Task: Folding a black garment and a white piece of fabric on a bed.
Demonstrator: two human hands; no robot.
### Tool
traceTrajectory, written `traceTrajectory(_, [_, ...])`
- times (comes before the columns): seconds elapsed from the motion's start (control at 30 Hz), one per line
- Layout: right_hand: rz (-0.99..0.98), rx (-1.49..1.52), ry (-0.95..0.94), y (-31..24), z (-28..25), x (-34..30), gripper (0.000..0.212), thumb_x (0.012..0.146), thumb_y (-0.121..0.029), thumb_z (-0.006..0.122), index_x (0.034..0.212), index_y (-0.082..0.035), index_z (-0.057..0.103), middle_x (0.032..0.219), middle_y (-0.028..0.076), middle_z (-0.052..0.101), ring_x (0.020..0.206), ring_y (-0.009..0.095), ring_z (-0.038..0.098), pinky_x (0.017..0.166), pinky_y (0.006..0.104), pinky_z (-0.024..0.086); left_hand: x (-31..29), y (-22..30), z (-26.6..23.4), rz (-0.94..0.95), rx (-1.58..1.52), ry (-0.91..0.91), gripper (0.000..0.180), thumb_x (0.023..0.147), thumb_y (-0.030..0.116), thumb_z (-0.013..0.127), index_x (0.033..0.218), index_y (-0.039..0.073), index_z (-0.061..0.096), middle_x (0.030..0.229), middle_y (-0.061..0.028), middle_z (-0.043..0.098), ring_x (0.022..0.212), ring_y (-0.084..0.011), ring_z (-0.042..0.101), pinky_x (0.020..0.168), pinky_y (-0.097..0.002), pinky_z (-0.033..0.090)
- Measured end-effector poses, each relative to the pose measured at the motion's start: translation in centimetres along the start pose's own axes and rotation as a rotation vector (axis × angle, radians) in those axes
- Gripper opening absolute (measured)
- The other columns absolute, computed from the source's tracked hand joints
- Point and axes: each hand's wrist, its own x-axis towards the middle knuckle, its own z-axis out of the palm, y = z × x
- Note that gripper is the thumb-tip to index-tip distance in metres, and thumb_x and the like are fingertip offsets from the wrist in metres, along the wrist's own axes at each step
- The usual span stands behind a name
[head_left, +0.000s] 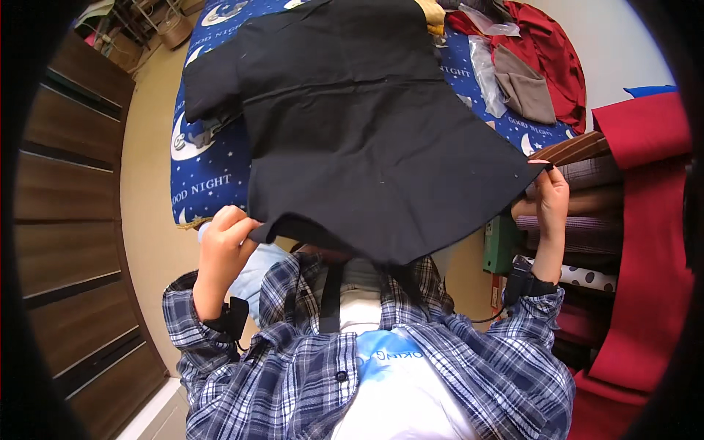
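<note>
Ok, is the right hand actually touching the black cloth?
Touching. The head view shows it plainly: the right hand pinches the black cloth at its right corner, the edge caught between thumb and fingers.

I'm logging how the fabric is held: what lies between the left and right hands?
In the head view, black fabric spans from the left hand to the right hand, its near edge sagging between them.
</note>
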Motion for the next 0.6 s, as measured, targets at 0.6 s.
traceTrajectory(0.6, [-0.798,0.675,-0.05,-3.2,-4.1,-4.2,0.024,0.087,-0.017,0.037,0.107,-0.006,0.046,0.113,0.007,0.044,0.11,0.023,0.041,0.089,0.0329,0.04,-3.0,8.1,-10.0,0.277,-0.115,0.32,0.015,0.072,0.016,0.057,0.078,0.002,0.057,0.075,-0.0091,0.062,0.072,-0.023,0.06,0.074,-0.0378,0.045])
